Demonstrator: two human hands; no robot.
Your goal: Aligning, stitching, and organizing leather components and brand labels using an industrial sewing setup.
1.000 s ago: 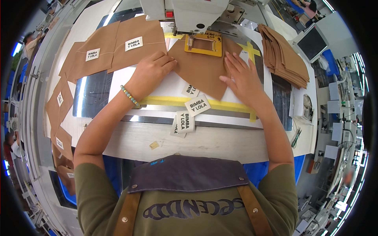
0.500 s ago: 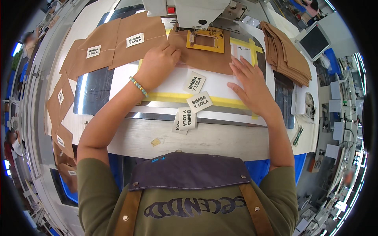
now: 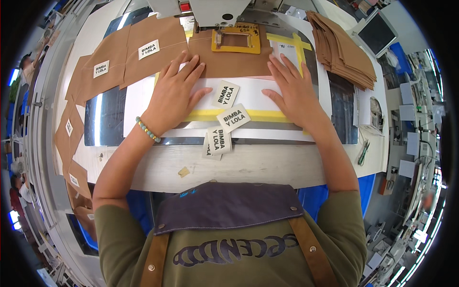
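Note:
A brown fabric piece (image 3: pixel 229 64) lies flat under the head of a white sewing machine (image 3: pixel 215 12). On it rests a yellow frame (image 3: pixel 235 49) with a rectangular window. My left hand (image 3: pixel 177 93) is spread flat, its fingertips on the piece's left part. My right hand (image 3: pixel 294 91), fingers stretched out, touches the piece's right edge. Between my hands lie a white printed label (image 3: pixel 226 94) and another label (image 3: pixel 234 117), with more overlapping labels (image 3: pixel 220 139) nearer me. To the left runs a chain of brown pieces (image 3: pixel 158 50), each bearing a label and joined by thread.
A stack of brown pieces (image 3: pixel 342 52) sits at the right. Green-handled snippers (image 3: pixel 364 152) lie by the table's right edge. A small tan scrap (image 3: pixel 184 171) is near the front edge. A dark monitor (image 3: pixel 377 34) stands at the far right.
My left hand has opened from a closed, pinching pose and spread flat on the fabric. My right hand stays spread at the right edge. The whole view has shifted slightly.

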